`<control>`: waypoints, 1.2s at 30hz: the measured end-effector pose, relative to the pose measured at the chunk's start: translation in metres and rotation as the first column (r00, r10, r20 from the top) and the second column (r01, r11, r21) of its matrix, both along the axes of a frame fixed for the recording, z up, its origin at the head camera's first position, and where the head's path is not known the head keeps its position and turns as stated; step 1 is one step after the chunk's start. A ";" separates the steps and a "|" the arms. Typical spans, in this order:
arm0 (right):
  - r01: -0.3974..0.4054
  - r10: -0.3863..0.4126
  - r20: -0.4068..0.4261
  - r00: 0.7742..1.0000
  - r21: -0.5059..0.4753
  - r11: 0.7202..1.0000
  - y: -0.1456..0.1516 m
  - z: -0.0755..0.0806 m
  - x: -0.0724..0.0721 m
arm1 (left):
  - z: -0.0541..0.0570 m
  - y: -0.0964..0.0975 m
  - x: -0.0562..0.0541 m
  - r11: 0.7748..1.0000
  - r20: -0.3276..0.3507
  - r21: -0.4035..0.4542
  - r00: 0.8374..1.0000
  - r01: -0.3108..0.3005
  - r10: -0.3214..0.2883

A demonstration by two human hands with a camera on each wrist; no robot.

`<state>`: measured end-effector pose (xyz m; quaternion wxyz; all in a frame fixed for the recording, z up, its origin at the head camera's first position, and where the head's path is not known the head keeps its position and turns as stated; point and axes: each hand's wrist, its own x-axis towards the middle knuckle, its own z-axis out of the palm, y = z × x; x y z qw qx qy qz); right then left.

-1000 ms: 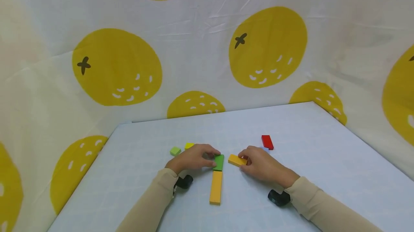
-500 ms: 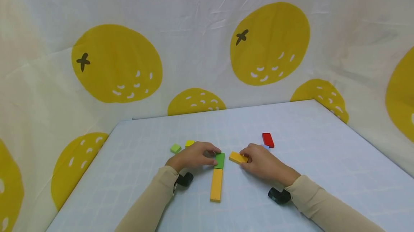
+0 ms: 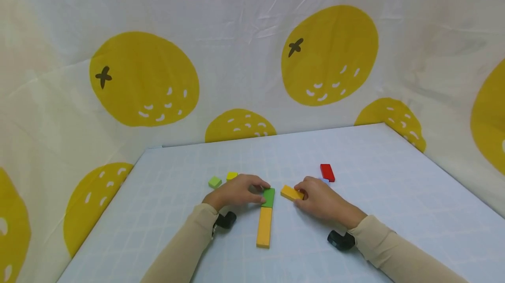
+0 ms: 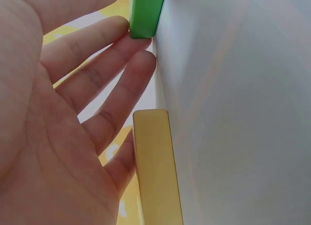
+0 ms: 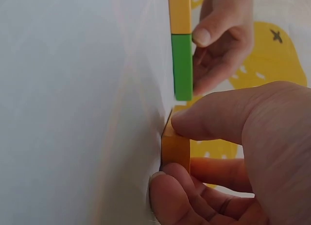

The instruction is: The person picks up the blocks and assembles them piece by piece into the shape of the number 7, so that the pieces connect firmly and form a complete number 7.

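Observation:
In the head view, the thumb and a finger of my left hand (image 3: 236, 190) hold a green block (image 3: 269, 197) at its far end and left side. A longer orange block (image 3: 264, 228) lies end to end with the green one, toward me. To the right, my right hand (image 3: 323, 199) pinches another orange block (image 3: 290, 192) between thumb and fingers, low over or on the table. That pinched block is slanted and apart from the green one. In the left wrist view a golden-yellow block (image 4: 158, 166) partly covers the little finger; which block it is, I cannot tell.
Left of my left hand lie a light green block (image 3: 215, 182) and a partly hidden yellow block (image 3: 232, 176). Beyond my right hand are a red block (image 3: 327, 172) and a mostly hidden blue one (image 3: 325, 181). A fruit-patterned curtain (image 3: 236, 77) borders the table (image 3: 177, 164).

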<state>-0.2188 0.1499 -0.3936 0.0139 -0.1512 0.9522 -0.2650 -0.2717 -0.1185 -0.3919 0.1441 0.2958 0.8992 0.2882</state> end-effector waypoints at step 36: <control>0.103 -0.098 0.042 0.994 -0.124 0.987 -0.002 -0.001 -0.001 | 0.001 -0.002 0.001 1.000 0.005 0.011 1.000 0.028 -0.028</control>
